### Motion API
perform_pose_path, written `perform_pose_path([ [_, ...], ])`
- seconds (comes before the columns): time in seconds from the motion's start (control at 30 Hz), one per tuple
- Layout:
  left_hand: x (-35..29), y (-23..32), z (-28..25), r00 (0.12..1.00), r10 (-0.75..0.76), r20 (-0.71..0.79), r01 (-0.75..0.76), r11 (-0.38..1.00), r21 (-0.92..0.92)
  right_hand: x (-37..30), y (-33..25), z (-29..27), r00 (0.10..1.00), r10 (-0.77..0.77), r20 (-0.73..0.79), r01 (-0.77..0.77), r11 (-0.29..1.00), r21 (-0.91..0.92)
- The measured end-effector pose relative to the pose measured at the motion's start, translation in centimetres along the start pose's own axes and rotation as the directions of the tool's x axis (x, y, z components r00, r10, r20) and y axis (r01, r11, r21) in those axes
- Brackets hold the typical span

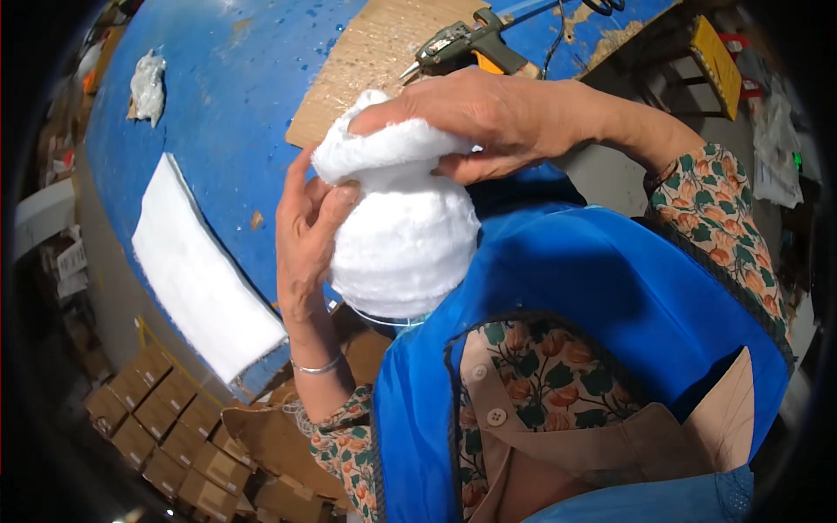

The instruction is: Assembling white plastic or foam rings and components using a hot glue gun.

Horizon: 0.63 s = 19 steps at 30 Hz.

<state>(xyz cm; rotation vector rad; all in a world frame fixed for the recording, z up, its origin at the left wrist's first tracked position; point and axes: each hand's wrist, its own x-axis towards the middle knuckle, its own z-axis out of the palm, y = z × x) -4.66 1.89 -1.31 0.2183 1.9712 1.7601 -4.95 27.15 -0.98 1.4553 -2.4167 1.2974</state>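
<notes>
Head view looks down on a white fluffy bundle that I hold up in front of my chest, above the near edge of the blue table. It sits close to the middle of the frame, rounded at the bottom and pinched into a narrower neck near the top.

My left hand is at nine o'clock of the bundle, fingers curled against its side, with the thumb pressed just under the neck. A thin silver bracelet circles that wrist. My right hand comes in from three o'clock and lies over the top of the bundle, closed on the upper flap of the white stuff. Both hands grip the same bundle.

At twelve o'clock, beyond my right hand, a glue gun lies on a sheet of brown cardboard on the table. At nine o'clock a flat white pad lies along the table's edge, and at ten o'clock, well apart, there is a small crumpled white scrap. At seven o'clock, below the table, brown cardboard boxes stand in rows. My blue apron over a flowered shirt fills the frame from four to six o'clock.
</notes>
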Motion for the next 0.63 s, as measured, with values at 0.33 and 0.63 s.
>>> perform_pose_path([
  [0.33,0.0,0.1,-0.2,0.999,0.036,0.011,-0.037,0.999,0.025,0.6,-0.7,1.0,0.998,0.063,-0.031,-0.067,0.986,-0.153],
  [0.63,-0.4,-0.3,-0.4,0.999,-0.009,-0.051,0.008,1.000,-0.021,1.6,-0.6,-0.8,0.959,0.273,0.079,-0.282,0.946,0.158],
])
